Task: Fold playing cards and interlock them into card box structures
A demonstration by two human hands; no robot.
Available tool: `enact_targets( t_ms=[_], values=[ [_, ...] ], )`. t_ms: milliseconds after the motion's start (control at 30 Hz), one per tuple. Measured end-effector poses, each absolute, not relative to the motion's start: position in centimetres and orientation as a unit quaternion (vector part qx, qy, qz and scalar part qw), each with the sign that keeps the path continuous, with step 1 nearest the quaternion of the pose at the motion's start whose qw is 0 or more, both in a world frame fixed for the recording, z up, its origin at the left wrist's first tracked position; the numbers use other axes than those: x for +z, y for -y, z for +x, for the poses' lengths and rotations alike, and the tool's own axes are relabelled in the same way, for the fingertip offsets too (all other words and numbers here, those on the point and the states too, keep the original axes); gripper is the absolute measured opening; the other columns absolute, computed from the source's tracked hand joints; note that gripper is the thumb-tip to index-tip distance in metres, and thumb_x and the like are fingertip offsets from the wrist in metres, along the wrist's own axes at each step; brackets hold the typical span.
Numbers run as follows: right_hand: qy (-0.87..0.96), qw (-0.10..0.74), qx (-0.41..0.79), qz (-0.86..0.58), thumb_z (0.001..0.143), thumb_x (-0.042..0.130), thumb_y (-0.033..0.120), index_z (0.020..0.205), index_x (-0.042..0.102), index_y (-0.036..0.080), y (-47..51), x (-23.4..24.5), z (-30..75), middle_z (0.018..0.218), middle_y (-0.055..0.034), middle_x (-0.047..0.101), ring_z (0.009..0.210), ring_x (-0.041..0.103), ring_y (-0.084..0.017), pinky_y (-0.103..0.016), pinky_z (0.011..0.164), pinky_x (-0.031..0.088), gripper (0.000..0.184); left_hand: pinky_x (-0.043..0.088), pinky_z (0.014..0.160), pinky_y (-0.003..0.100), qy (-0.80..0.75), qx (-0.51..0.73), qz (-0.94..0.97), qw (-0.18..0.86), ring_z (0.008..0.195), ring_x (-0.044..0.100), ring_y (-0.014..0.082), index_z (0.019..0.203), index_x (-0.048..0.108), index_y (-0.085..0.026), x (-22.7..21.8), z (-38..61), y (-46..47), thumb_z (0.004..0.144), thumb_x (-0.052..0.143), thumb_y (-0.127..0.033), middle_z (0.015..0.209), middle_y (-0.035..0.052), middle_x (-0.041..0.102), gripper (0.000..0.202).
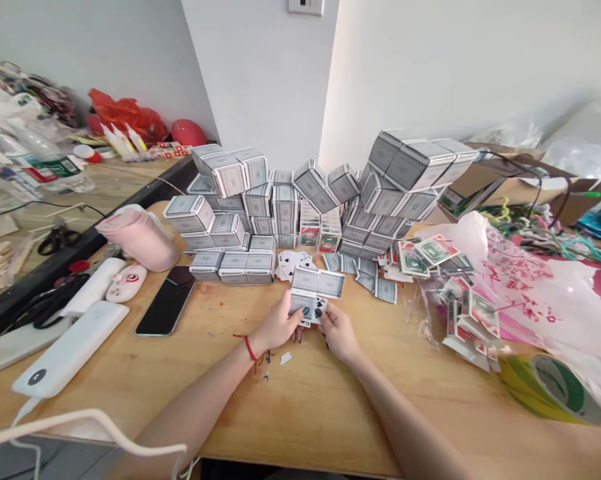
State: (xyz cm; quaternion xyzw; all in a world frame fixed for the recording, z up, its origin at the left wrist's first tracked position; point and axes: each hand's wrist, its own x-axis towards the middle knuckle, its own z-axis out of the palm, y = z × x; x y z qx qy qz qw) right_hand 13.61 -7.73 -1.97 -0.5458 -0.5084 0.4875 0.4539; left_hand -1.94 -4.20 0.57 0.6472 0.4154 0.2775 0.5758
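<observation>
My left hand and my right hand meet at the middle of the wooden table. Both pinch a small structure of folded playing cards with grey patterned backs; a spade face shows at its lower edge. A red string circles my left wrist. Right behind the hands rises a big wall of stacked card cubes, with a taller leaning stack to the right. Loose cards lie between the wall and my hands.
A black phone, a pink roll, a white power bank and scissors lie at left. At right are opened card packets, a pink plastic bag, a green tape roll and a cardboard box.
</observation>
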Motion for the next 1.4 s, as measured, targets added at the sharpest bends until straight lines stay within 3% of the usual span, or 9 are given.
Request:
enact_targets(
  t_ms=[233,367,500,733,900,1000,1100,1267,1400],
  values=[
    [0.515,0.458,0.494,-0.530,0.079,0.044,0.046,0.073,0.046,0.018,8.1,-1.0,13.6,0.047,0.0067,0.038,0.039,0.033,-0.007,-0.019,0.038,0.025,0.028,0.045,0.068,0.030,-0.425,0.350,0.676,0.490,0.076,0.056,0.0188,0.102,0.046,-0.018,0.8,-1.9,4.0,0.076,0.052,-0.034,0.083,0.0052,0.060,0.032],
    [0.475,0.475,0.576,-0.466,0.081,0.038,0.050,0.069,0.045,0.018,7.7,-0.3,14.0,0.045,0.0045,0.046,0.034,0.038,-0.008,-0.020,0.035,0.030,0.035,0.044,0.055,0.026,-0.403,0.371,0.640,0.539,0.058,0.053,0.0143,0.103,0.046,-0.019,0.8,-1.8,3.9,0.075,0.053,-0.036,0.067,0.0006,0.056,0.034],
    [0.368,0.502,0.696,-0.358,0.081,0.043,0.048,0.071,0.050,0.016,7.2,0.1,14.3,0.060,-0.0029,0.059,0.045,0.052,-0.012,-0.027,0.048,0.044,0.034,0.031,0.036,0.020,-0.394,0.331,0.588,0.624,0.037,0.037,0.0077,0.107,0.040,-0.019,0.7,-2.0,3.6,0.078,0.048,-0.038,0.054,-0.0047,0.047,0.036],
    [0.285,0.468,0.787,-0.284,0.074,0.061,0.032,0.076,0.055,0.017,7.6,0.2,14.5,0.061,0.0000,0.060,0.049,0.053,-0.009,-0.028,0.060,0.048,0.017,0.032,0.038,0.020,-0.385,0.323,0.580,0.641,0.041,0.039,0.0071,0.111,0.037,-0.020,1.2,-2.3,3.6,0.077,0.051,-0.039,0.058,-0.0048,0.047,0.041],
    [0.330,0.458,0.752,-0.339,0.063,0.071,0.024,0.071,0.058,0.015,7.5,0.2,14.4,0.055,0.0030,0.056,0.049,0.052,-0.008,-0.023,0.055,0.046,0.018,0.041,0.046,0.025,-0.384,0.291,0.612,0.627,0.049,0.049,0.0110,0.113,0.040,-0.019,1.6,-2.1,4.5,0.076,0.052,-0.042,0.077,0.0017,0.057,0.045],
    [0.379,0.464,0.708,-0.373,0.057,0.074,0.024,0.063,0.057,0.014,7.4,0.4,14.1,0.056,0.0016,0.058,0.050,0.054,-0.010,-0.022,0.052,0.044,0.020,0.046,0.068,0.030,-0.368,0.306,0.631,0.610,0.074,0.056,0.0161,0.113,0.041,-0.019,2.1,-1.9,4.8,0.080,0.046,-0.041,0.098,0.0059,0.057,0.039],
    [0.412,0.474,0.669,-0.396,0.056,0.074,0.025,0.061,0.057,0.014,7.5,0.5,13.8,0.058,0.0013,0.059,0.047,0.052,-0.009,-0.022,0.049,0.043,0.020,0.039,0.088,0.032,-0.335,0.354,0.633,0.602,0.096,0.051,0.0169,0.111,0.044,-0.018,2.6,-1.7,5.0,0.084,0.039,-0.038,0.107,0.0065,0.055,0.034],
    [0.448,0.483,0.594,-0.462,0.059,0.068,0.023,0.056,0.053,0.016,7.9,0.4,12.8,0.052,0.0025,0.055,0.043,0.049,-0.009,-0.020,0.043,0.041,0.017,0.045,0.075,0.029,-0.373,0.365,0.591,0.615,0.083,0.056,0.0171,0.105,0.048,-0.016,2.3,-0.8,5.5,0.068,0.063,-0.033,0.097,0.0056,0.060,0.044],
    [0.458,0.487,0.579,-0.467,0.062,0.067,0.026,0.065,0.057,0.017,8.2,0.2,12.3,0.057,0.0020,0.055,0.047,0.051,-0.010,-0.023,0.046,0.046,0.013,0.045,0.069,0.027,-0.424,0.387,0.567,0.591,0.075,0.057,0.0154,0.092,0.055,-0.015,1.8,-0.5,5.4,0.062,0.067,-0.027,0.084,0.0034,0.063,0.035]
  ],
)
